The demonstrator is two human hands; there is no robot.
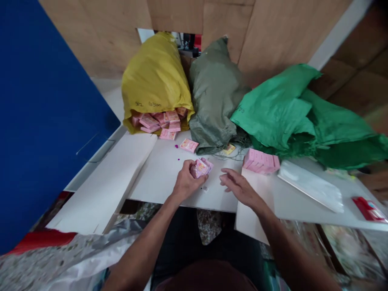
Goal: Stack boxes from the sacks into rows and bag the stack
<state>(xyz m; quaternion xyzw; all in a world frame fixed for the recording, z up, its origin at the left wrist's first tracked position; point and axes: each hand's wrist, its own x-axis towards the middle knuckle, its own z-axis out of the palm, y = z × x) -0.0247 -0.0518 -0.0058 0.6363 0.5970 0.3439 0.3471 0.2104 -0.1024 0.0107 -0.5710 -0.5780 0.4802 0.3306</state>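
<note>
Over the white table (163, 178), my left hand (187, 178) grips some small pink packs (201, 166), its thumb and fingers on their sides. To the right of them, my right hand (235, 184) is held apart from the packs with its fingers spread and nothing in it. A single pink pack (189, 145) lies flat behind my left hand. Beyond my right hand, a row of pink boxes (261, 161) stands side by side. More pink packs (151, 121) fill the mouth of the yellow sack (156, 76).
A grey-green sack (214, 93) and a green sack (275, 105) lie at the back. Clear plastic bags (311, 184) and a red item (368, 209) are on the right. A white board (106, 182) lies at the left, near a blue panel (45, 101).
</note>
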